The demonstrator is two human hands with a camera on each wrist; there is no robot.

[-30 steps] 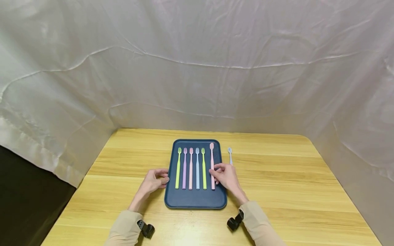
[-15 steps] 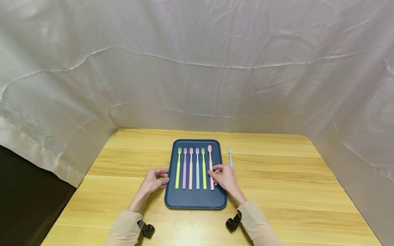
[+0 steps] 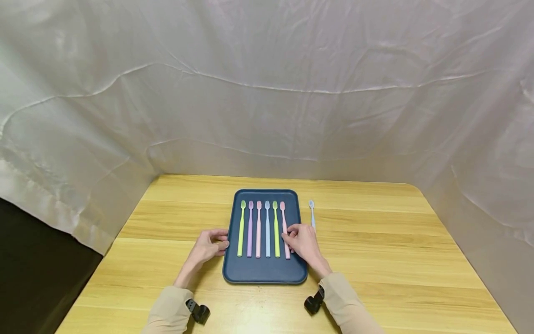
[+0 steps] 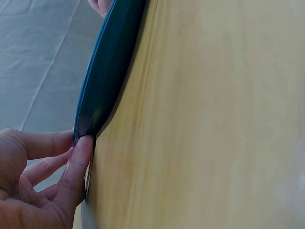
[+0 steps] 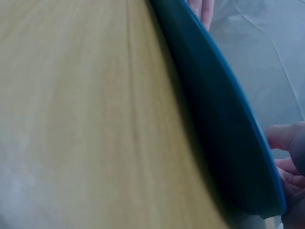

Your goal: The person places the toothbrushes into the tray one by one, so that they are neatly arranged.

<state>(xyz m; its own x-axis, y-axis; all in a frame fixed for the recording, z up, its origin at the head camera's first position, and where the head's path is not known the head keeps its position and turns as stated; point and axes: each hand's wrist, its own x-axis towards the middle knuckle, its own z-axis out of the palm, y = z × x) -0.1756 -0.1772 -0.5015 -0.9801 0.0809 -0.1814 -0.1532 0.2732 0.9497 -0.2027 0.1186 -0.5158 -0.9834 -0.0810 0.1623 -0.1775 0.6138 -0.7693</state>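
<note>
A dark blue tray (image 3: 264, 272) lies on the table in the head view, bearing a row of upright-pointing toothbrushes. From the left come a yellow-green toothbrush (image 3: 240, 234), a purple one, a pink one, a light blue one and another yellow-green toothbrush (image 3: 276, 234). At the row's right end, my right hand (image 3: 303, 242) pinches a pink toothbrush (image 3: 283, 218) by its handle; it tilts slightly, head to the left. My left hand (image 3: 206, 246) holds the tray's left rim, thumb and fingers about the edge in the left wrist view. The right wrist view hides the toothbrushes behind the tray wall (image 5: 214, 109).
Beyond the tray's right edge, a light blue toothbrush (image 3: 312, 214) lies on the wooden table (image 3: 384, 250), its lower part hidden by my right hand. Pale draped cloth (image 3: 267, 116) stands along the table's back and sides.
My right hand has shifted the pink toothbrush a little left and toward me, closer to the yellow-green one; its head now leans left. The left hand and tray have stayed put.
</note>
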